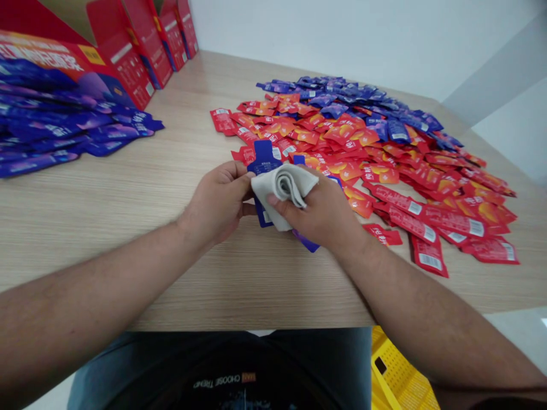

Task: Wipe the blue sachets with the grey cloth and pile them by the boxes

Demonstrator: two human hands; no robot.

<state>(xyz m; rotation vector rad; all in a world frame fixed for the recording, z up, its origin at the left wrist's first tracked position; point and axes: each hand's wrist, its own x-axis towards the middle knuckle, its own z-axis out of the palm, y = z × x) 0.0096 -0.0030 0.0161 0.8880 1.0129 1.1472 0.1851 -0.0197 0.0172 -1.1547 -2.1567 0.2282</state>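
My left hand (pixel 224 199) is closed, its thumb and fingers pinching the left edge of a blue sachet (pixel 264 152) over the front middle of the table. In my right hand (pixel 327 210) is a rolled, off-white cloth (pixel 277 196), which lies against the sachet and covers much of it. Under the right hand a second blue-purple sachet (pixel 308 242) shows in part; whether that hand grips it too I cannot tell. Just beyond both hands lies a heap of red and orange sachets (pixel 342 134).
Blue sachets (pixel 337 94) are piled behind the red ones. At the left, more blue sachets (pixel 64 117) lie in a stack before open red cartons (pixel 128 62). A wall closes off the table's (pixel 200 296) back. Below its front edge stands a yellow crate (pixel 401 370).
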